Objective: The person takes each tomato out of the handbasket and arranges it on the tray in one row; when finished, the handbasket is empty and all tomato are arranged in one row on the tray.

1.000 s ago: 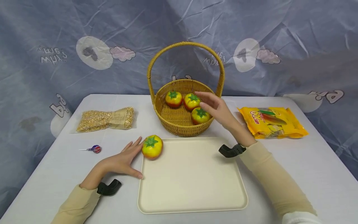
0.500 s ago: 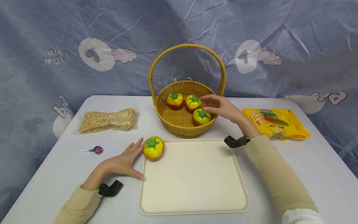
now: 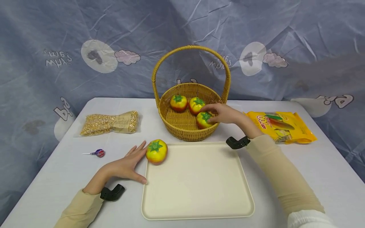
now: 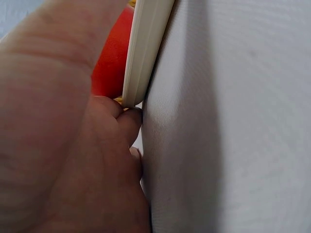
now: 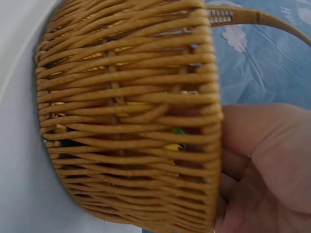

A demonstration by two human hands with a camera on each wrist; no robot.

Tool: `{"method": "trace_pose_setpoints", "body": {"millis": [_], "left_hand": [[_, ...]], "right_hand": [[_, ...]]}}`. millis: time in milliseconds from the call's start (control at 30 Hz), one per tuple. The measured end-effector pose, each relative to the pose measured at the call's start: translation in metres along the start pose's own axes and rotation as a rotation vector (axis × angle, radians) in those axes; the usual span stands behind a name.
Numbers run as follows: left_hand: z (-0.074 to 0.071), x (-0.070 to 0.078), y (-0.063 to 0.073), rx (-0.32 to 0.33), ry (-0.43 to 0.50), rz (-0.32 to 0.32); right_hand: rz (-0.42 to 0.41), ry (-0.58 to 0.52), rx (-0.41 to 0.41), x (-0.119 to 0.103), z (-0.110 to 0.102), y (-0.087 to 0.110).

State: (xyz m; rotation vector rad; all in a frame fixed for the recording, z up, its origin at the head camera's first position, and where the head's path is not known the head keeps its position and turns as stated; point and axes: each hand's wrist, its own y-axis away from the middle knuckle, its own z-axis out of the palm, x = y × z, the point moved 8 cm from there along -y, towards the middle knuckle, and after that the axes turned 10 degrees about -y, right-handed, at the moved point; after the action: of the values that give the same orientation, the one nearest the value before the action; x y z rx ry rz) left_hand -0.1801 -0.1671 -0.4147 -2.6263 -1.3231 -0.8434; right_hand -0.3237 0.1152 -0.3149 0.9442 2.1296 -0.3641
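My right hand [image 3: 226,114] reaches over the right rim of a wicker basket [image 3: 185,134], its fingers and thumb around a yellow-red tomato [image 3: 203,120] with green leaves. Two like tomatoes, one at the back left [image 3: 178,103] and one in the back middle [image 3: 196,105], sit beside it. In the right wrist view the basket's woven wall [image 5: 131,121] hides most of the held tomato. My left hand [image 3: 125,166] lies with spread fingers at the left edge of a cream tray [image 3: 196,180]. Its fingertips are by another tomato [image 3: 156,152] in the tray's back left corner.
On the left lie a clear bag of corn kernels [image 3: 109,123] and a wrapped lollipop [image 3: 99,153]. A yellow snack packet [image 3: 282,126] lies on the right, behind the right forearm. The basket's tall handle [image 3: 191,47] arches above it, and a blue-grey cloth hangs behind the table.
My right hand has gone from above the basket's right side down onto the front right tomato, and its fingers have closed around it. My left hand has stayed at the tray edge.
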Motion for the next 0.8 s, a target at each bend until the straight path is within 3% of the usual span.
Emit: {"method": "trace_pose_setpoints", "body": {"millis": [133,467,633,800], "left_hand": [[0.000,0.000,0.001,-0.002,-0.005,-0.001],[0.002,0.000,0.001,-0.010,-0.010,-0.005],[0.002,0.000,0.002,-0.015,-0.004,-0.016],[0.000,0.000,0.001,-0.017,-0.018,-0.021]], "right_hand": [[0.010,0.114,-0.003,-0.003,0.006,-0.004],[-0.026,0.215,-0.096,-0.009,0.024,-0.017],[-0.044,0.147,-0.051,-0.014,0.022,-0.016],[-0.072,-0.015,0.053,-0.028,0.014,-0.010]]}}
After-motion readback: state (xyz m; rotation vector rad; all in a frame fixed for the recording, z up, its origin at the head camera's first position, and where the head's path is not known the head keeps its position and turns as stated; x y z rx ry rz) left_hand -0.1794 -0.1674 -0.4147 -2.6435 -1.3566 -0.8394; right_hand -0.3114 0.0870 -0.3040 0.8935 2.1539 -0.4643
